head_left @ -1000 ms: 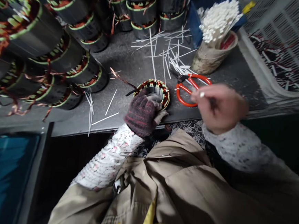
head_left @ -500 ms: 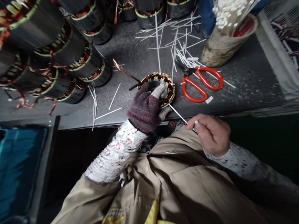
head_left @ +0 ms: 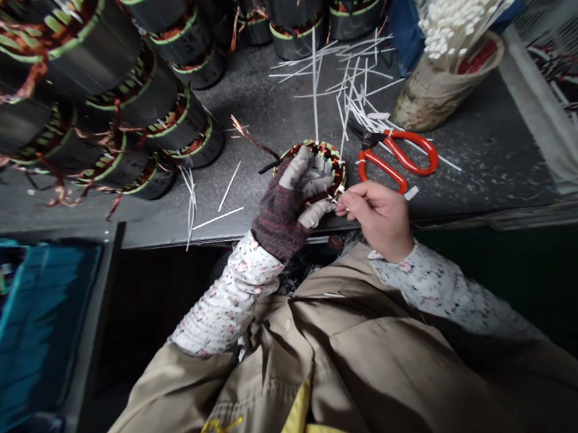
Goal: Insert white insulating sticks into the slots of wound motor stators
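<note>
A motor stator [head_left: 341, 174] with copper windings and a pale green rim stands near the bench's front edge. My left hand [head_left: 290, 203], in a dark knitted glove with whitish covered fingers, grips it, fingers curled into its opening. White cable ties rise from its far rim, one tall cable tie [head_left: 315, 88] upright. My right hand [head_left: 381, 217] is bare and pinches a white cable tie at the stator's right edge; most of that tie is hidden by the fingers. Copper leads [head_left: 255, 139] stick out to the left.
Stacked stators [head_left: 162, 113] fill the left and back. Red-handled scissors [head_left: 409, 152] lie right of the stator. Cut tie ends [head_left: 361, 92] are scattered behind. A worn cup [head_left: 426, 97] holds many cable ties, beside a white basket [head_left: 532, 109]. A blue bin [head_left: 34, 330] is lower left.
My right hand has moved up and left, from the tie's far end to the stator's edge. My left thumb and fingers have shifted on the stator.
</note>
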The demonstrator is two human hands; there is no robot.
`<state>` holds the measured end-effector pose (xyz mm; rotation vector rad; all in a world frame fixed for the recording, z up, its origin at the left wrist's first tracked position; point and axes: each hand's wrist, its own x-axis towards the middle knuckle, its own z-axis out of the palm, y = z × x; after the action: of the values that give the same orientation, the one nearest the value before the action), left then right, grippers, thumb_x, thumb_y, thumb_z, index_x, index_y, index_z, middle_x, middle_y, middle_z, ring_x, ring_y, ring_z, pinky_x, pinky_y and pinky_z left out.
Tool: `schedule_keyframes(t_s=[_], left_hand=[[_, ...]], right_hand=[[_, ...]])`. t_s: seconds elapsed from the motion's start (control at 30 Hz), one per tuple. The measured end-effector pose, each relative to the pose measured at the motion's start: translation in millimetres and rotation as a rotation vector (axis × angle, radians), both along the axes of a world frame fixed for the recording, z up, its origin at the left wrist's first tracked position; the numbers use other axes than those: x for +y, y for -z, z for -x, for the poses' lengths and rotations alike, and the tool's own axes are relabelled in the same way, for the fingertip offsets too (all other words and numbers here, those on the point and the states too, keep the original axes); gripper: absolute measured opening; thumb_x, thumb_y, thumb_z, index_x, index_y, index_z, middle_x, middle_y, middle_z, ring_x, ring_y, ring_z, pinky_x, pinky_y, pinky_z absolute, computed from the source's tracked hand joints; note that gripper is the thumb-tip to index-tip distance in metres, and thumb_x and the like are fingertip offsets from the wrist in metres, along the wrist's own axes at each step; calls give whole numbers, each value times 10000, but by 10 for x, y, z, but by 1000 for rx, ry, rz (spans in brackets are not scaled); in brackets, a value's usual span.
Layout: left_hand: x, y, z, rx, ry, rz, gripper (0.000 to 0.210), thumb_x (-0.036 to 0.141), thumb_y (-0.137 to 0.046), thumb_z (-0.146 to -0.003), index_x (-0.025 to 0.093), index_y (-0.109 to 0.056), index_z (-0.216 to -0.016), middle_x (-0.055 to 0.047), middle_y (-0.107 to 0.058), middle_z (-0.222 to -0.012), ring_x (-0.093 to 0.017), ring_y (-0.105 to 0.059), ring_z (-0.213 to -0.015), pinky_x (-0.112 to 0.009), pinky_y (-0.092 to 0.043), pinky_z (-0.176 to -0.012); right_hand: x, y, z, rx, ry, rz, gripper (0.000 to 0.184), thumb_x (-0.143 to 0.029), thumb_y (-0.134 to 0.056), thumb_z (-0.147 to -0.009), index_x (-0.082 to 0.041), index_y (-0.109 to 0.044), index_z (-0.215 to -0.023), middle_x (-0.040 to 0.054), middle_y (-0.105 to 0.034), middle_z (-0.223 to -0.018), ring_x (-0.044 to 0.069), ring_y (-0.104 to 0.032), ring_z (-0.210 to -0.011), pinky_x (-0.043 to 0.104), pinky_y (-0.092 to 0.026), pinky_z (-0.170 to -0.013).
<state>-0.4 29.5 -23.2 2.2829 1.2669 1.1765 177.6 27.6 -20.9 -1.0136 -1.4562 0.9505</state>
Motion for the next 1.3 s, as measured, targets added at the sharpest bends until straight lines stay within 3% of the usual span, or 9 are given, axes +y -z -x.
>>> schedule_keyframes(t_s=[0.1,0.17,0.47,0.63,0.83,0.93,1.0,1.13,1.3], left_hand=[[24,-48,2,-97,83,-48,283,322,-540,-1059,307,-584,-1338,-46,-714,-1248,-191,-710,-1191,-444,-588,-1075],[59,-81,13,-136,128,-128,135,281,-642,-1008,261,-693,-1131,-21,-762,-1053,-187,-716,-1145,-423,-575,-1084],[118,-115,50,-35,164,-221,148,288,-639,-1005,246,-684,-1140,-16,-783,-1033,-170,-735,-1047,-426,-561,-1085],[147,-116,39,65,148,-286,155,294,-555,-1023,227,-675,-1094,-21,-788,-1024,-194,-758,-1034,-513,-541,-1118],[76,-150,-12,95,37,-231,178,336,-526,-1049,212,-648,-1085,-53,-755,-1117,-182,-732,-1102,-424,-620,-976],[52,-135,34,97,2,-182,196,400,-590,-1015,206,-620,-1010,-89,-712,-1202,-203,-701,-1160,-413,-635,-937],[58,-129,67,143,37,-182,196,391,-608,-1005,212,-605,-923,-80,-727,-1114,-209,-718,-1099,-443,-630,-955],[60,-149,48,229,54,-164,235,383,-589,-1015,205,-606,-862,-48,-726,-879,-215,-746,-988,-501,-568,-1089],[27,-183,-30,295,98,-151,232,380,-618,-975,203,-617,-825,-44,-727,-830,-224,-731,-886,-517,-577,-1066]], right_hand=[[-76,-97,-110,-116,-39,-25,350,-480,-594,-994,-204,-679,-796,0,-694,-689,112,-597,-563,250,-473,-551],[-105,-168,-159,-198,-68,-76,318,-416,-559,-1006,-210,-666,-789,6,-686,-716,129,-611,-618,269,-481,-595],[72,-132,-86,-462,-2,-190,230,-256,-577,-892,-215,-566,-666,4,-586,-669,136,-496,-589,298,-374,-579],[21,-325,-127,-527,-125,-147,284,-317,-586,-908,-209,-552,-648,0,-562,-664,129,-481,-595,299,-342,-578],[-100,-550,-292,-114,-230,-117,277,-296,-594,-989,-235,-644,-723,-2,-605,-734,143,-537,-669,306,-420,-641],[-143,-475,-319,129,-413,67,314,-481,-625,-983,-239,-690,-793,29,-663,-880,182,-623,-834,360,-510,-796],[-186,-437,-330,239,-482,239,394,-561,-656,-948,-222,-654,-747,16,-630,-772,171,-611,-756,348,-514,-736],[-182,-523,-297,392,-278,342,427,-447,-749,-908,-210,-545,-618,-46,-448,-578,105,-438,-558,280,-407,-574],[138,-581,116,464,-115,274,340,-362,-617,-973,-235,-506,-678,-35,-458,-653,123,-533,-651,305,-493,-685]])
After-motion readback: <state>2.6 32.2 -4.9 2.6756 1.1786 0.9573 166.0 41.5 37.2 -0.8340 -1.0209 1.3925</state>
